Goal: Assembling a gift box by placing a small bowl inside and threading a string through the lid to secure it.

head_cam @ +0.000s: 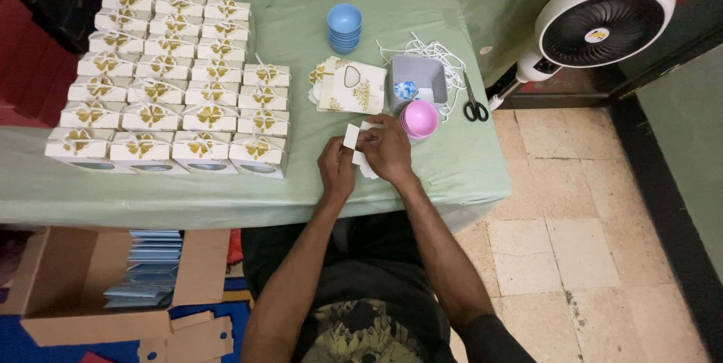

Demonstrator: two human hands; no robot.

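My left hand (336, 168) and my right hand (385, 149) meet over the front of a green-covered table (467, 167), both gripping a small white folded card piece (353, 139). Just beyond my hands lies a stack of flat white and gold box blanks (348, 86). To the right of them a pink bowl stack (419, 119) sits against a grey tray (419, 80) that holds small items.
Many assembled white boxes with gold bows (170, 77) fill the table's left side in rows. Blue bowls (344, 27) are stacked at the back, with white strings (431, 51) and scissors (474, 102) right of the tray. A fan (599, 20) stands right; an open cardboard box (113, 276) sits on the floor.
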